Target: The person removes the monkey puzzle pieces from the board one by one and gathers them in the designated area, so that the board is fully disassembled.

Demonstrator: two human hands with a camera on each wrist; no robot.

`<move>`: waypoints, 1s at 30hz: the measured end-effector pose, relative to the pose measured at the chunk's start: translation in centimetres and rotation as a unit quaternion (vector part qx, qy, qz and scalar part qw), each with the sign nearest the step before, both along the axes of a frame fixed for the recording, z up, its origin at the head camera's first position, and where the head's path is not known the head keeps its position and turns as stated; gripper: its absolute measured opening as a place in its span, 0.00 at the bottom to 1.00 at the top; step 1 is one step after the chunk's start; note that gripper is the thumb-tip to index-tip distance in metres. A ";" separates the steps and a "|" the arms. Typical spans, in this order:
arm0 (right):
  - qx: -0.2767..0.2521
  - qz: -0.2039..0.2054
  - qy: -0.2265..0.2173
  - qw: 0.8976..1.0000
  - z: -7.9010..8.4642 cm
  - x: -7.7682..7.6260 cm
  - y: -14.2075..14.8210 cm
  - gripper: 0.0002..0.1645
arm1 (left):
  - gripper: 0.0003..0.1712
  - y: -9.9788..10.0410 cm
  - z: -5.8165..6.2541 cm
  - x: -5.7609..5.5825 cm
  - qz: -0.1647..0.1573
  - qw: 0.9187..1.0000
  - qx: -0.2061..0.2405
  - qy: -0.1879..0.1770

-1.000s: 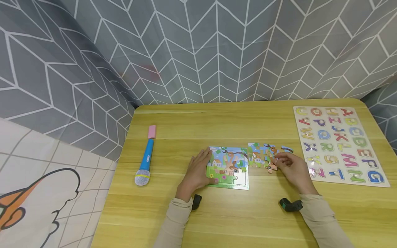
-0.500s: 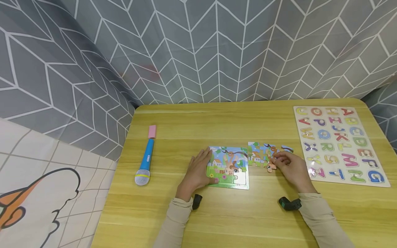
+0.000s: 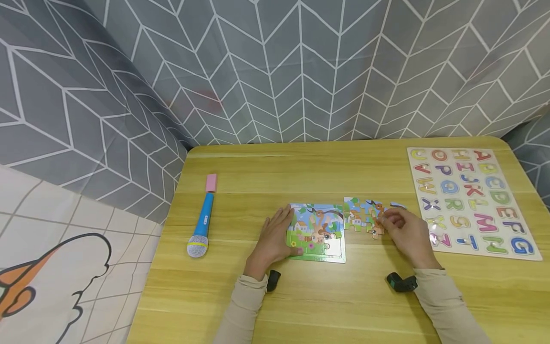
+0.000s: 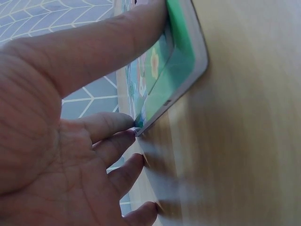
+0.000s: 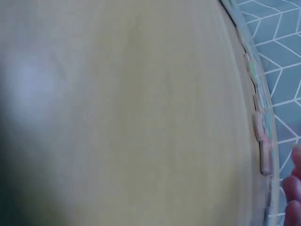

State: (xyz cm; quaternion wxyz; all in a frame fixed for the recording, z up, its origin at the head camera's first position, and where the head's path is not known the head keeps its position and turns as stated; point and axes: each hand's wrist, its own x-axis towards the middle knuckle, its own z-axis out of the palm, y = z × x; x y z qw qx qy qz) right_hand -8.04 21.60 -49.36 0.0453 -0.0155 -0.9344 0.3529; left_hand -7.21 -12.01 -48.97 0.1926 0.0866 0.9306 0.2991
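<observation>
A small picture puzzle in a tray lies mid-table, with white bare space at its lower right. My left hand rests along the tray's left side; its thumb lies over the front rim and the fingertips reach the side edge and table. Loose puzzle pieces lie right of the tray. My right hand has its fingers curled, thumb and index fingertips pinching at a puzzle piece in this group; the fingers partly hide it. Only some right fingers show at the right wrist view's edge.
An alphabet board with coloured letters lies at the right. A blue toy microphone and a pink block lie at the left. A patterned grey curtain hangs behind the wooden table.
My right hand has shifted slightly among the loose pieces and now covers more of the far-right piece; the piece by its fingertips has moved a little. The left hand stays in place.
</observation>
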 end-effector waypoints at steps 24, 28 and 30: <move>-0.012 0.210 -0.088 0.974 0.8 -0.9 -7.4 0.25 | 0.67 0.1 0.3 0.1 0.006 1.000 0.004 -0.009; -0.002 0.217 -0.092 0.972 0.8 -1.0 -8.1 0.24 | 0.67 0.1 0.3 0.0 0.008 1.000 0.004 -0.009; 0.006 0.213 -0.097 0.972 0.8 -1.0 -8.2 0.23 | 0.67 0.1 0.3 0.0 0.008 1.000 0.005 -0.008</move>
